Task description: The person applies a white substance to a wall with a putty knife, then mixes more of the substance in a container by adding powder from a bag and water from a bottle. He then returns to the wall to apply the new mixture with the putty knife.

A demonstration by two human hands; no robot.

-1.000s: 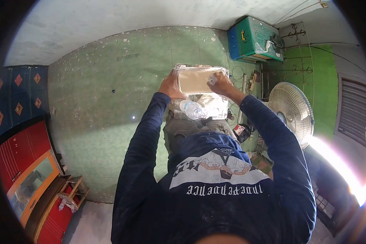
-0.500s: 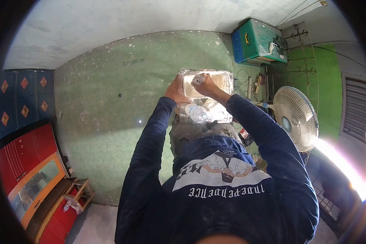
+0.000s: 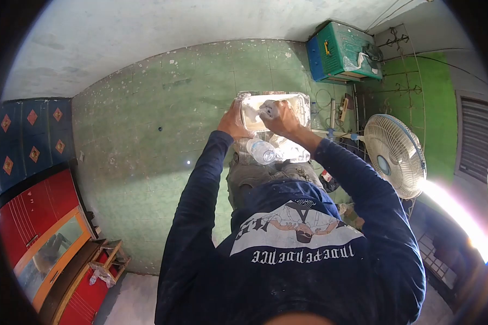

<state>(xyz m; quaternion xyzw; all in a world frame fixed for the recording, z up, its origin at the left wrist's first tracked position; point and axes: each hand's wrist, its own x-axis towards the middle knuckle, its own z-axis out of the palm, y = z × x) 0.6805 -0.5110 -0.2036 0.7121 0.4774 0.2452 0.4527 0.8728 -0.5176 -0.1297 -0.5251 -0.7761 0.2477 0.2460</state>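
Note:
A pale rectangular tub [image 3: 299, 101] stands in front of my legs, with whitish material inside. My left hand [image 3: 235, 120] grips the tub's left side, its fingers wrapped at the edge. Over the inside of the tub, my right hand [image 3: 281, 117] is closed, with whitish residue on its fingers; whatever it holds is too small to make out. A clear plastic bottle [image 3: 263, 152] lies just below the tub, near my lap. Beside the bottle is a bright whitish bag or sheet [image 3: 293, 149], partly washed out by light.
A standing fan [image 3: 395, 157] is at the right. Behind it is a green cabinet [image 3: 344, 51]. Red furniture [image 3: 40, 206] and a small wooden stool [image 3: 114, 254] stand at the left. The floor [image 3: 141, 135] has green tiles.
My right hand has moved slightly to the right and down over the tub, and its wrist has turned. My left hand remains on the tub's side.

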